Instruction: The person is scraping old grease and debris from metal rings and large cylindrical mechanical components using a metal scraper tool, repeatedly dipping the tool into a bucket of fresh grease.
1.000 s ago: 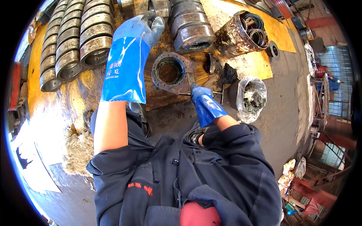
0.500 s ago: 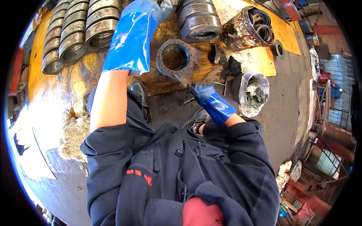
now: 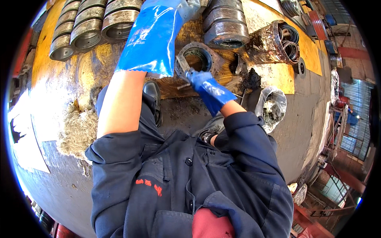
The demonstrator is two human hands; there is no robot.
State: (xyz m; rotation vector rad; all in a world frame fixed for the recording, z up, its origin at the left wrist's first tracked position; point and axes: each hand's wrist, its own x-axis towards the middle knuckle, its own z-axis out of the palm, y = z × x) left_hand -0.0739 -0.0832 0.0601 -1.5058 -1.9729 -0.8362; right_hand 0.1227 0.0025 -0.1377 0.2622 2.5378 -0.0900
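My right hand (image 3: 200, 80), in a blue rubber glove, is closed round the handle of a scraper. The scraper's flat metal blade (image 3: 183, 63) lies across the near left rim of a greasy flanged metal ring (image 3: 210, 59) with a round opening. My left hand (image 3: 189, 9), in a long blue glove with dirty fingers, reaches to the top edge beside a stack of dark metal rings (image 3: 227, 33). Its fingers are too cut off there to show whether they grip anything.
Rows of worn metal cylinders (image 3: 87, 39) line the far left. At the right lie a grimy drum (image 3: 264, 45) holding rings, black sludge (image 3: 251, 80) and a plastic-lined bucket (image 3: 260, 106). Frayed fibre (image 3: 81, 131) sits at the left. My shoe (image 3: 152, 93) is close to the yellow board.
My right hand with the scraper has moved left and farther away, bringing the blade from the ring's near edge to its left rim. The surroundings have shifted slightly with the view.
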